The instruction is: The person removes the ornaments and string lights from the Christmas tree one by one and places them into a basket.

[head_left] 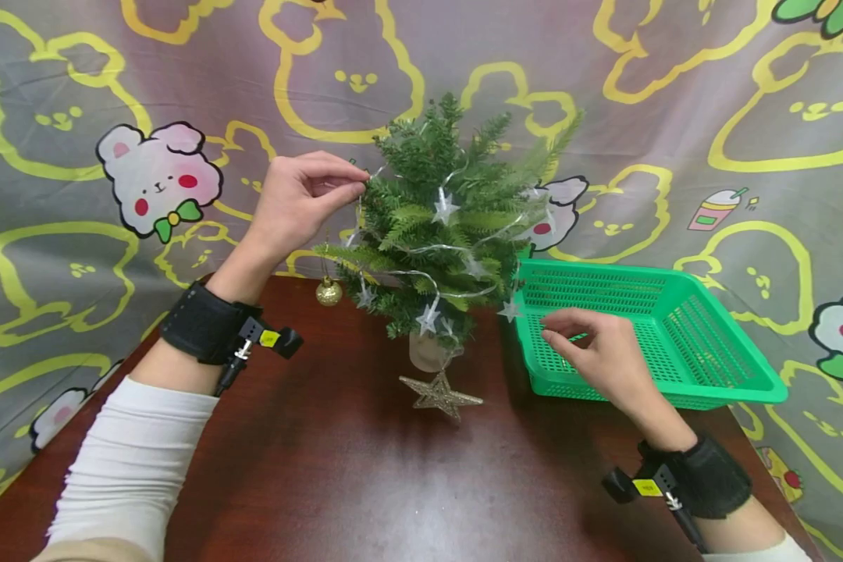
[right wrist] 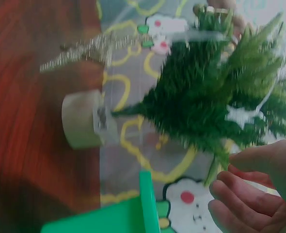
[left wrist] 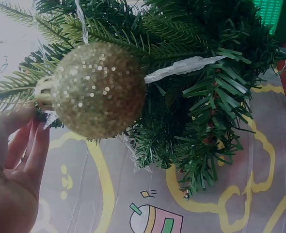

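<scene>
A small artificial Christmas tree (head_left: 457, 226) stands upright in a pale round base (right wrist: 82, 119). Round its branches winds a clear light string (head_left: 421, 273) with star-shaped lights. At the tree's upper left, my left hand (head_left: 302, 195) pinches the string between thumb and fingertips; branch needles partly hide the grip in the left wrist view. Below that hand, a gold glitter ball (left wrist: 99, 90) hangs from a branch. My right hand (head_left: 600, 351), fingers loosely bent and holding nothing visible, hovers over the left part of the green basket (head_left: 716, 312), right of the tree.
A gold glitter star (head_left: 441, 396) is in front of the tree base on the dark wooden table (head_left: 309, 468). Behind the table hangs a grey patterned cloth (head_left: 211, 70). The basket stands near the table's right edge.
</scene>
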A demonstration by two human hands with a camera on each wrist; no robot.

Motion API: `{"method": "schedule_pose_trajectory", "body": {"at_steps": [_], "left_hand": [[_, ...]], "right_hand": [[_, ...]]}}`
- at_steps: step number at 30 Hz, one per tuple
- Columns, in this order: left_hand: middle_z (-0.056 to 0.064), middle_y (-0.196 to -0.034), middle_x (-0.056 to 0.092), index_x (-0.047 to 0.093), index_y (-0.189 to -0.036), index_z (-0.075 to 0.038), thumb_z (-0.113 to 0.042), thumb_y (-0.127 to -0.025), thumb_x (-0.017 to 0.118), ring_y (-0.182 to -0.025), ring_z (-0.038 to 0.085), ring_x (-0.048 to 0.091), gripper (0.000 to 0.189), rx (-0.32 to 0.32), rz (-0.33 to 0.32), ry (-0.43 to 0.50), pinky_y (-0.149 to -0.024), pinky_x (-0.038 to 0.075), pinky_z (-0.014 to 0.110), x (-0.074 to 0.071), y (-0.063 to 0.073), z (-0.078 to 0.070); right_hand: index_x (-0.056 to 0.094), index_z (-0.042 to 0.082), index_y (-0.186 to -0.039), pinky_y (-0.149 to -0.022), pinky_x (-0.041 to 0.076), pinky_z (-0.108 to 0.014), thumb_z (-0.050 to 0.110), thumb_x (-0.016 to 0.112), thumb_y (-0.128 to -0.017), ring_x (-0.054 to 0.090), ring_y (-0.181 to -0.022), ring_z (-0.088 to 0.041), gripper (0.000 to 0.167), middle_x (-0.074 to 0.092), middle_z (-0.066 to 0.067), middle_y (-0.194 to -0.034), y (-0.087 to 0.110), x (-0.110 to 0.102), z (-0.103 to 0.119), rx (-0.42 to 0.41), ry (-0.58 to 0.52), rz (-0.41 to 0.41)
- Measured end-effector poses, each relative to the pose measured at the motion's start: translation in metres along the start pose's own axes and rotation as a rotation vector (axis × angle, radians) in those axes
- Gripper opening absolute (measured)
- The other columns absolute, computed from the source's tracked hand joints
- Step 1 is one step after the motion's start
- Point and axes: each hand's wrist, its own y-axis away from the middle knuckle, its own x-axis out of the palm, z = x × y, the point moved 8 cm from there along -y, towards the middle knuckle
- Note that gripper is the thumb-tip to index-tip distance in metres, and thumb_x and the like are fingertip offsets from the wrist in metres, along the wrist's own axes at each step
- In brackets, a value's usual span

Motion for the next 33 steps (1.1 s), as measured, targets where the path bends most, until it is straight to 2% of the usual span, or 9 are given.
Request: {"method": "schedule_pose_trajectory", "body": {"at_steps": [6, 12, 21, 29, 33], "left_hand": [[0.005, -0.100, 0.073, 0.078, -0.103, -0.004, -0.009, -0.089, 0.073, -0.082, 0.002, 0.070, 0.016, -0.005, 0.000, 0.015, -0.076, 0.057, 0.015, 0.001, 0.000, 0.001], [0.008, -0.101, 0.074, 0.078, -0.103, -0.005, -0.010, -0.089, 0.073, -0.081, 0.001, 0.070, 0.015, -0.004, 0.000, -0.001, -0.075, 0.057, 0.014, 0.002, -0.001, 0.001], [0.001, -0.099, 0.074, 0.079, -0.101, -0.005, -0.009, -0.088, 0.074, -0.081, 0.002, 0.070, 0.015, 0.000, -0.019, 0.011, -0.075, 0.057, 0.015, 0.000, -0.001, 0.000], [0.004, -0.099, 0.074, 0.079, -0.102, -0.004, -0.009, -0.088, 0.074, -0.080, 0.002, 0.070, 0.015, 0.022, -0.014, 0.010, -0.074, 0.057, 0.015, 0.000, -0.001, -0.002], [0.006, -0.099, 0.074, 0.079, -0.101, -0.004, -0.009, -0.088, 0.074, -0.080, 0.001, 0.070, 0.015, 0.032, -0.012, 0.004, -0.074, 0.057, 0.014, 0.000, -0.002, -0.002]], "right_hand": [[0.076, 0.013, -0.101, -0.062, 0.056, -0.018, 0.013, 0.076, -0.087, 0.065, -0.074, 0.004, 0.014, 0.076, 0.000, -0.086, 0.005, 0.008, 0.013, -0.005, -0.073, 0.003], [0.075, 0.018, -0.103, -0.065, 0.057, -0.020, 0.016, 0.075, -0.089, 0.067, -0.075, 0.002, 0.014, 0.077, 0.004, -0.090, 0.011, 0.022, 0.023, 0.009, -0.133, 0.047], [0.075, 0.022, -0.104, -0.068, 0.058, -0.023, 0.021, 0.073, -0.091, 0.068, -0.080, -0.003, 0.013, 0.076, 0.007, -0.096, 0.012, 0.041, 0.041, -0.001, -0.228, 0.096], [0.075, 0.022, -0.105, -0.071, 0.060, -0.025, 0.021, 0.071, -0.092, 0.070, -0.082, -0.006, 0.013, 0.076, -0.001, -0.101, 0.013, 0.063, 0.049, 0.014, -0.345, 0.144], [0.075, 0.022, -0.104, -0.071, 0.060, -0.027, 0.023, 0.072, -0.092, 0.071, -0.082, -0.007, 0.012, 0.076, 0.000, -0.100, 0.012, 0.072, 0.052, 0.021, -0.401, 0.147]]}}
